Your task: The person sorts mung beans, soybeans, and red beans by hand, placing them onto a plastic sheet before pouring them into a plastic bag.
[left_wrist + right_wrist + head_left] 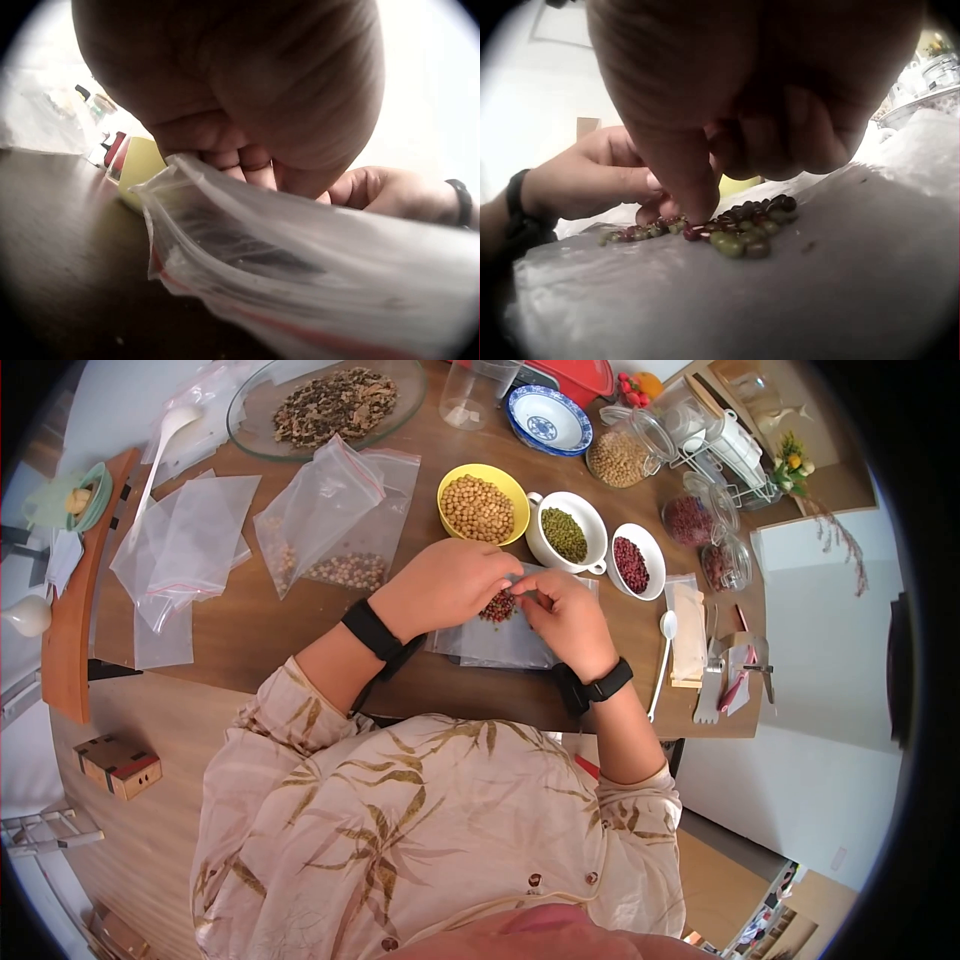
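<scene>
A small pile of mixed red and green beans [739, 232] lies on a clear plastic bag [480, 645] in front of the person. My right hand [562, 610] reaches down into the pile with curled fingers, its fingertips pinching at a dark red bean [694, 234]. From the other side my left hand [450, 585] comes in, thumb and fingertip together at the edge of the pile; I cannot tell what is between them. The open mouth of a zip bag [300, 262], with a red stripe, shows below the left hand in the left wrist view.
Behind the hands stand a yellow bowl [519, 488] of chickpeas, a white cup [598, 525] of green beans and a white bowl [655, 560] of red beans. Zip bags [330, 530] lie to the left. A white spoon [667, 630] lies on the right.
</scene>
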A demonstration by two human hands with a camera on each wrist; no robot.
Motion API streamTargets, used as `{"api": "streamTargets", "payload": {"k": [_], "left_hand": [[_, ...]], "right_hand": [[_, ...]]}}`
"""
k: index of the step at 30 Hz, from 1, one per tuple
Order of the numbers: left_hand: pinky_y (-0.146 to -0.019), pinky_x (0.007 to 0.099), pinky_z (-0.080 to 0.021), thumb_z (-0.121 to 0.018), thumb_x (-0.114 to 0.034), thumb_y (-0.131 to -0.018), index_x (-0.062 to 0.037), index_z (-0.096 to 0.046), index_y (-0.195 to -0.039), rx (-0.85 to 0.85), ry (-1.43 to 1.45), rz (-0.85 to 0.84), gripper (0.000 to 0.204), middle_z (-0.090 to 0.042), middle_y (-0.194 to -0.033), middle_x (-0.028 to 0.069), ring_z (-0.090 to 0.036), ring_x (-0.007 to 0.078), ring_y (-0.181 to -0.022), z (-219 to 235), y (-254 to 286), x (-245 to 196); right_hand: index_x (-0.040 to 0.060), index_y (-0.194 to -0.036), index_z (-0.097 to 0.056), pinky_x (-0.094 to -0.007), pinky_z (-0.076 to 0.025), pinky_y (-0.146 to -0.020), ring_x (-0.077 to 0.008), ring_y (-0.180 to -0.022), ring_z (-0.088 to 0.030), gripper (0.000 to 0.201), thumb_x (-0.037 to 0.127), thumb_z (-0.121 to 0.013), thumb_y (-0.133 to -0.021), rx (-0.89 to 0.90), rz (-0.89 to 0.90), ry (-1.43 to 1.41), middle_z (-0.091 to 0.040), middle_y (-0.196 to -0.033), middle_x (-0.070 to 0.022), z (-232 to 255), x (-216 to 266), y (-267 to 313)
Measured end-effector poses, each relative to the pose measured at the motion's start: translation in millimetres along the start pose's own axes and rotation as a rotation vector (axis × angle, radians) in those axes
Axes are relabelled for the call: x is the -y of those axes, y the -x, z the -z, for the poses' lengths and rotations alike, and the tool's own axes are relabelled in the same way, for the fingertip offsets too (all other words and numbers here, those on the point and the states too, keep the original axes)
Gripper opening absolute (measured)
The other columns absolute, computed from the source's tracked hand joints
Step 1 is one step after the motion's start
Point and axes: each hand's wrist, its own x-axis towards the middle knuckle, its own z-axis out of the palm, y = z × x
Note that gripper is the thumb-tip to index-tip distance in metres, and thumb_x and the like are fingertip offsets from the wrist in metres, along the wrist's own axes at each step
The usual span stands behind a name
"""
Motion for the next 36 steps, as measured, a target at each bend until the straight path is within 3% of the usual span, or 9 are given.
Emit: {"api": "streamTargets", "payload": {"k": [7,9,12,16,18,22,25,32,36], "left_hand": [[-0.089,0.0492,-0.059,-0.07,-0.01,-0.102,-0.0065,-0.076,-0.122,-0.032,-0.007,-0.02,0.021,-0.078,-0.111,0.0144,-0.074,0.038,-0.103,-1.2,1.5,0.4],[-0.089,0.0493,-0.059,-0.07,-0.011,-0.102,-0.0064,-0.076,-0.122,-0.034,-0.006,-0.015,0.021,-0.078,-0.111,0.0143,-0.074,0.038,-0.103,-2.3,1.6,1.5],[-0.088,0.0494,-0.059,-0.07,-0.012,-0.102,-0.0063,-0.076,-0.122,-0.016,-0.004,-0.009,0.021,-0.078,-0.11,0.014,-0.074,0.0381,-0.103,-1.4,0.8,-0.4],[-0.088,0.0491,-0.059,-0.071,-0.014,-0.102,-0.0067,-0.076,-0.121,-0.016,0.0,-0.009,0.021,-0.077,-0.109,0.0136,-0.074,0.0379,-0.102,-1.1,1.3,0.7],[-0.088,0.0491,-0.059,-0.071,-0.015,-0.102,-0.0069,-0.076,-0.121,-0.015,0.004,-0.007,0.021,-0.077,-0.109,0.0136,-0.074,0.0377,-0.102,-0.8,1.3,0.8],[-0.087,0.0493,-0.058,-0.072,-0.016,-0.102,-0.0074,-0.076,-0.12,-0.009,-0.003,-0.013,0.02,-0.076,-0.107,0.0137,-0.074,0.0374,-0.101,-0.3,0.1,0.0],[-0.087,0.0496,-0.058,-0.072,-0.017,-0.102,-0.0074,-0.076,-0.119,0.004,-0.003,-0.01,0.02,-0.076,-0.106,0.0136,-0.073,0.0376,-0.1,-0.3,0.3,0.3],[-0.087,0.0496,-0.058,-0.072,-0.017,-0.102,-0.0071,-0.076,-0.119,-0.017,-0.004,-0.019,0.02,-0.075,-0.106,0.0133,-0.073,0.0375,-0.101,-0.1,1.0,-0.8],[-0.087,0.0499,-0.058,-0.071,-0.016,-0.102,-0.007,-0.076,-0.116,-0.008,0.0,0.001,0.017,-0.075,-0.104,0.0127,-0.073,0.0369,-0.101,-0.2,0.5,-2.2]], "right_hand": [[0.0048,-0.115,-0.076,-0.0328,-0.049,-0.064,-0.0155,-0.075,-0.063,0.013,0.007,-0.073,-0.102,0.083,-0.183,-0.331,-0.068,-0.095,-0.0025,14.2,-9.5,5.9],[0.0047,-0.119,-0.072,-0.0268,-0.042,-0.062,-0.0089,-0.073,-0.058,0.015,0.011,-0.072,-0.105,0.104,-0.404,-1.31,-0.064,-0.092,0.0036,26.6,-9.3,8.0],[0.0045,-0.121,-0.07,-0.0238,-0.037,-0.062,-0.0072,-0.07,-0.052,0.018,0.013,-0.072,-0.105,0.08,-0.417,-1.521,-0.061,-0.086,0.0059,30.0,8.2,13.1],[0.003,-0.117,-0.073,-0.0262,-0.039,-0.062,-0.0084,-0.067,-0.051,0.017,0.014,-0.074,-0.105,0.116,-0.422,-1.019,-0.062,-0.082,0.0056,14.2,-11.3,14.0],[0.0015,-0.112,-0.076,-0.0296,-0.043,-0.062,-0.0104,-0.067,-0.052,0.016,0.015,-0.077,-0.103,0.024,-0.177,-0.356,-0.065,-0.082,0.002,-1.1,-5.7,15.1],[0.0047,-0.107,-0.08,-0.0413,-0.052,-0.066,-0.0257,-0.069,-0.065,0.015,0.016,-0.08,-0.097,-0.041,-0.16,-0.004,-0.071,-0.084,-0.0141,-4.0,13.0,10.8],[0.0061,-0.104,-0.08,-0.0445,-0.054,-0.068,-0.0325,-0.073,-0.069,0.013,0.016,-0.079,-0.096,-0.046,-0.148,0.065,-0.072,-0.087,-0.0174,-5.1,18.5,8.2],[0.0046,-0.101,-0.077,-0.04,-0.054,-0.068,-0.026,-0.069,-0.068,0.01,0.014,-0.076,-0.097,-0.032,-0.181,0.016,-0.073,-0.082,-0.0112,-4.0,8.6,10.9],[0.0051,-0.108,-0.068,-0.0272,-0.05,-0.067,-0.0118,-0.082,-0.063,0.011,0.016,-0.069,-0.105,0.014,-0.35,-0.668,-0.068,-0.093,-0.0014,23.3,-11.8,19.1]]}}
